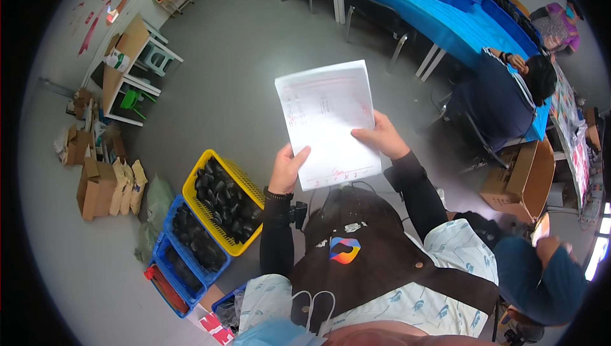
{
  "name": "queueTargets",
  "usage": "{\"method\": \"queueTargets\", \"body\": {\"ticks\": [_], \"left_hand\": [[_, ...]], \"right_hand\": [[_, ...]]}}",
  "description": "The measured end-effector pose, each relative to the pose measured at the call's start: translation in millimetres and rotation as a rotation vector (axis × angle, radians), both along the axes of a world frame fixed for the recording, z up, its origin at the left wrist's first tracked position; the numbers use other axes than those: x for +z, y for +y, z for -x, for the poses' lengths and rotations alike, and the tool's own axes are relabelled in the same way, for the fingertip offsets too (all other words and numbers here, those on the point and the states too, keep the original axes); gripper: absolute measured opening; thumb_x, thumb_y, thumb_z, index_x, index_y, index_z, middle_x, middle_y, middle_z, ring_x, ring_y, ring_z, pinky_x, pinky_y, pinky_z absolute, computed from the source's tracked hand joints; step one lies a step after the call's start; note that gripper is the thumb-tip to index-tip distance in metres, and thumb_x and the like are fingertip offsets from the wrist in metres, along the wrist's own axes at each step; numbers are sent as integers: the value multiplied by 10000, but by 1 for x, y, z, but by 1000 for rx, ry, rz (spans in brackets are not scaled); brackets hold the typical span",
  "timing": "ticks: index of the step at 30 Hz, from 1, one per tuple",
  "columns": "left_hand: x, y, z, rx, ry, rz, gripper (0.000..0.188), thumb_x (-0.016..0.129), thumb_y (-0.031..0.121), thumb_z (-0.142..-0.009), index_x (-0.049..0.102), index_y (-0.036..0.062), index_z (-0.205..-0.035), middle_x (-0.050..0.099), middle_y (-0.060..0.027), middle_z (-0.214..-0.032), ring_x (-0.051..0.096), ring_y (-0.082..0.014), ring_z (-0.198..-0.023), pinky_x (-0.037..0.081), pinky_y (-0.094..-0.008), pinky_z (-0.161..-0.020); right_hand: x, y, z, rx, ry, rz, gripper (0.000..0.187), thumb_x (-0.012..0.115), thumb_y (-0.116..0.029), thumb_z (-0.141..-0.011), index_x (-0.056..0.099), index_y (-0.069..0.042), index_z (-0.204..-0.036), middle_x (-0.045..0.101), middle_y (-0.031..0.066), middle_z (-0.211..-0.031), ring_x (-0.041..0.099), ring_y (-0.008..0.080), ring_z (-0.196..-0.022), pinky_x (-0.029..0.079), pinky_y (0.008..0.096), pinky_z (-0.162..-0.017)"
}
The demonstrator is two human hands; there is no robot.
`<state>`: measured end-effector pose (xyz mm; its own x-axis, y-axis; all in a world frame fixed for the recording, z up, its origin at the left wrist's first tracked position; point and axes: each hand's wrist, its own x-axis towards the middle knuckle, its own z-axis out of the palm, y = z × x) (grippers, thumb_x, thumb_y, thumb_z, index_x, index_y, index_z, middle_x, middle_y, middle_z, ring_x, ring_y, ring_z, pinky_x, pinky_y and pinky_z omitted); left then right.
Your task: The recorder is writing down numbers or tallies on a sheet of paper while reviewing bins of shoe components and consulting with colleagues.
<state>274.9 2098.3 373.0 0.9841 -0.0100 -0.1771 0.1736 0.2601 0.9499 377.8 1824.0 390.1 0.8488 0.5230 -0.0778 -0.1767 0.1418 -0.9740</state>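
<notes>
Both my hands hold up a stack of white paper sheets in front of my chest. The top sheet carries faint print and some reddish handwriting. My left hand grips the lower left edge, its thumb lying on the front. On the right edge, a little higher, my right hand pinches the stack with its thumb on the page. The other fingers of both hands are hidden behind the paper. Below the stack I wear a dark brown apron with a colourful emblem.
A yellow basket and blue baskets of black rounded pieces stand on the floor at my left. At right, a person sits by a blue-covered table. An open cardboard box lies nearer; another person's blue sleeve is beside me.
</notes>
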Motion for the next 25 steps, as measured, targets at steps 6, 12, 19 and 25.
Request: {"method": "queueTargets", "body": {"ticks": [6,12,19,25], "left_hand": [[5,64,-204,45,70,49,377,591,117,-1049,549,-119,-1340,682,-185,-1254,700,-242,-1103,566,-349,-928],[-35,146,-424,-32,123,39,377,584,114,-1060,548,-116,-1358,666,-168,-1306,667,-224,-1156,530,-348,-989],[-18,217,-722,-237,42,3,388,519,179,-1107,538,-28,-1434,681,-75,-1155,616,-88,-906,491,-235,-760],[-17,251,-924,-243,65,-150,671,515,215,-1106,156,195,-1673,654,-75,-1112,508,-45,-675,361,-196,-535]], "right_hand": [[-27,82,-198,-82,8,-51,586,672,-34,-911,468,45,-1455,639,150,-1305,631,216,-1166,509,350,-1014],[-41,153,-393,-153,35,68,604,652,-25,-935,447,20,-1501,623,130,-1354,610,204,-1213,493,346,-1043],[-31,198,-631,-363,72,-191,570,633,27,-970,448,1,-1508,609,105,-1409,598,166,-1260,484,323,-1073],[-48,204,-828,-553,40,-222,563,654,27,-964,462,0,-1492,620,103,-1399,594,176,-1279,469,323,-1095]]}}
